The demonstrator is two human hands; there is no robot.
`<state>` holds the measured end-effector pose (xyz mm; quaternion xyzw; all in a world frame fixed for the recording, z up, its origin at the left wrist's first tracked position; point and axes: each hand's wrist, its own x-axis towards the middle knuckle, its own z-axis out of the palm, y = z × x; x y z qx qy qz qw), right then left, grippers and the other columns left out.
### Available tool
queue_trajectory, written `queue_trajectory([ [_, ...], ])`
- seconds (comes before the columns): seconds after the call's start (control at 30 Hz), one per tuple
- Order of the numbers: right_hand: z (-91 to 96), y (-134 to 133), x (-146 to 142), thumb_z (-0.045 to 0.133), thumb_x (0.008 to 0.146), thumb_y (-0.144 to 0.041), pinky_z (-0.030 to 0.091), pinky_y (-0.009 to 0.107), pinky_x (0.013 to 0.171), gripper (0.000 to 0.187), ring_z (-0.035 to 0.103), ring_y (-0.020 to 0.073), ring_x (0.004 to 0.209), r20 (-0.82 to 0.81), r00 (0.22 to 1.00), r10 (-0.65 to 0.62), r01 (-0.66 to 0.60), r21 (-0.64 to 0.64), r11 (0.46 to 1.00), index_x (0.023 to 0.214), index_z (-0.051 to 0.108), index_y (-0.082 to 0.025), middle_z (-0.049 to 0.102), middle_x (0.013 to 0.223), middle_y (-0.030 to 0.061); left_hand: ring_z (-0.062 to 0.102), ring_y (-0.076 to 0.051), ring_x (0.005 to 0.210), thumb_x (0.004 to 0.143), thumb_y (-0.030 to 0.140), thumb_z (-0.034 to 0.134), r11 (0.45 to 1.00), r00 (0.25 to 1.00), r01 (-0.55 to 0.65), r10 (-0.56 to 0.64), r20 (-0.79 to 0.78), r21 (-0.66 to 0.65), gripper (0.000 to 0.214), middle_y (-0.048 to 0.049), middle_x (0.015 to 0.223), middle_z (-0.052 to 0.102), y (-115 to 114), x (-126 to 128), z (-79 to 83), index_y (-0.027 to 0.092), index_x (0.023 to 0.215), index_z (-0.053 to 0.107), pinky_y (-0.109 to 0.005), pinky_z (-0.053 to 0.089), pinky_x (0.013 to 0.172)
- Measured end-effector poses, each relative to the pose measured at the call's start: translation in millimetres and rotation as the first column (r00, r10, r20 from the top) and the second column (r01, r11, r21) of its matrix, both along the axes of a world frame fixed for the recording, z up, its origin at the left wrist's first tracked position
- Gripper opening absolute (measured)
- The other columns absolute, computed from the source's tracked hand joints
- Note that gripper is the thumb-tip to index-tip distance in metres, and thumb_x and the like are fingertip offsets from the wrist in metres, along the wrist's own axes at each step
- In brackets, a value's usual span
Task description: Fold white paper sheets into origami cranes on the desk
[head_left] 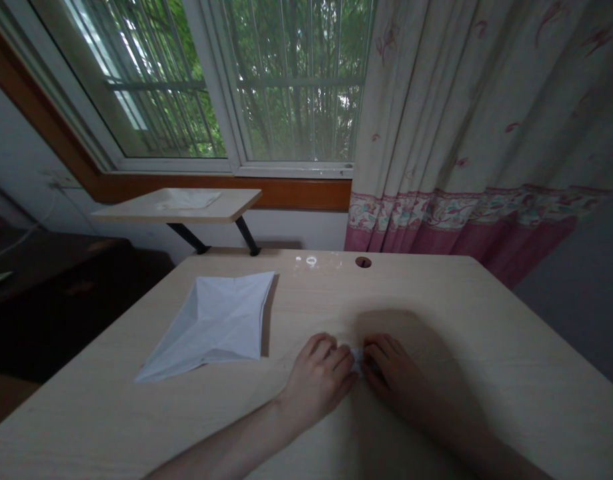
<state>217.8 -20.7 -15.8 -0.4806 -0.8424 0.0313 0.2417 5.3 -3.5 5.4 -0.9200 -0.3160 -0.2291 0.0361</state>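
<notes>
Between my two hands, low over the desk, a small piece of folded white paper (357, 359) shows only in part. My left hand (321, 370) is closed on its left side, fingers bent and thumb pressed in. From the right, my right hand (390, 368) pinches the other side, its fingers curled. Most of the paper is hidden under the fingers. Left of my hands lies a larger folded white paper (229, 319) with raised edges and creases, its long point aimed toward the near left.
The pale wooden desk (411, 287) has a round cable hole (363, 263) at its far edge. A raised shelf (211, 212) on dark legs carries crumpled white paper (189, 199). Behind stand a barred window (296, 87) and a floral curtain (451, 133).
</notes>
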Motion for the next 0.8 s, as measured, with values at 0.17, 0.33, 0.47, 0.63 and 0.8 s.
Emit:
queue_trajectory([
  [0.17, -2.3, -0.4, 1.6, 0.049, 0.082, -0.004, 0.053, 0.046, 0.089, 0.029, 0.063, 0.0258, 0.098, 0.019, 1.0, -0.001, 0.0, 0.036, 0.999, 0.104, 0.059, -0.019, 0.067, 0.105, 0.0108, 0.06, -0.026, 0.098, 0.093, 0.026, 0.061, 0.999, 1.0, 0.019, -0.019, -0.006, -0.041, 0.017, -0.0052, 0.101, 0.071, 0.3, -1.2, 5.1, 0.019, 0.109, 0.062, -0.043, 0.047, 0.091],
  [0.33, -2.5, -0.6, 3.7, 0.047, 0.078, -0.003, 0.052, 0.045, 0.091, 0.039, 0.063, 0.0252, 0.101, 0.003, 1.0, 0.021, -0.021, 0.024, 1.0, 0.112, 0.057, -0.02, 0.067, 0.109, 0.0105, 0.06, -0.026, 0.1, 0.087, 0.021, 0.061, 0.997, 1.0, 0.016, -0.016, -0.008, -0.078, 0.024, -0.0054, 0.104, 0.07, -0.1, -2.1, 3.8, 0.02, 0.111, 0.061, -0.044, 0.045, 0.095],
  [0.47, -1.3, -1.0, 4.7, 0.046, 0.074, 0.0, 0.051, 0.047, 0.094, 0.043, 0.062, 0.0261, 0.104, 0.0, 1.0, 0.03, -0.03, -0.002, 1.0, 0.111, 0.057, -0.019, 0.067, 0.111, 0.0115, 0.059, -0.026, 0.102, 0.082, 0.016, 0.061, 0.995, 1.0, 0.018, -0.019, -0.001, -0.102, 0.03, -0.0059, 0.105, 0.07, 0.2, -2.9, 1.8, 0.02, 0.112, 0.062, -0.044, 0.044, 0.097],
  [0.63, -1.7, -0.8, 5.7, 0.043, 0.078, 0.002, 0.051, 0.048, 0.094, 0.039, 0.061, 0.0265, 0.105, -0.011, 0.999, 0.047, -0.047, -0.02, 0.999, 0.109, 0.057, -0.018, 0.066, 0.112, 0.0128, 0.059, -0.027, 0.103, 0.076, 0.012, 0.058, 0.987, 0.998, 0.036, -0.028, 0.054, -0.159, 0.04, -0.0053, 0.109, 0.07, 0.8, -4.9, 4.5, 0.021, 0.114, 0.062, -0.044, 0.043, 0.1],
  [0.8, 2.9, -1.9, 6.2, 0.039, 0.075, 0.004, 0.05, 0.048, 0.095, 0.044, 0.06, 0.0256, 0.106, -0.061, 0.997, 0.048, -0.052, -0.063, 0.997, 0.107, 0.057, -0.018, 0.065, 0.112, 0.0125, 0.058, -0.027, 0.105, 0.07, 0.01, 0.057, 0.975, 0.996, 0.056, -0.039, 0.08, -0.214, 0.046, -0.0041, 0.113, 0.069, 1.1, -7.4, 8.0, 0.021, 0.115, 0.063, -0.045, 0.042, 0.101],
])
